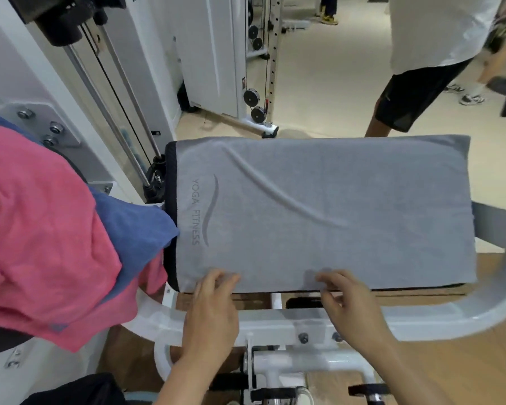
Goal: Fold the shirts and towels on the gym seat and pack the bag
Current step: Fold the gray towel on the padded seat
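Two hands: both are held at the near edge of the seat [168,252], side by side and apart.
Left hand [214,302]: the fingers [227,278] are loosely bent and a little spread. Their tips are laid on top of the grey towel [319,214] at the seat's near edge, toward its left end. Nothing is gripped.
Right hand [351,302]: the fingers are bent, with the tips set on the towel about midway along the seat's near edge. The thumb is placed at the hem, and whether the hem is pinched cannot be told.
Grey towel: it is spread flat over the seat and nearly all of the seat is covered. "YOGA FITNESS" and a curved stroke are printed near the seat's left end. One long slanting crease is seen across its left half.
Towel axis: the long side is laid left to right along the seat, with the printed end to the left.
Pink cloth [41,229]: it is heaped just left of the seat.
Blue cloth [135,226]: it is bundled with the pink cloth, and one corner is touching the seat's left end.
White frame [304,320]: it is seen below the seat's near edge, under both hands.
Person [421,68]: seen standing beyond the seat's far right corner.
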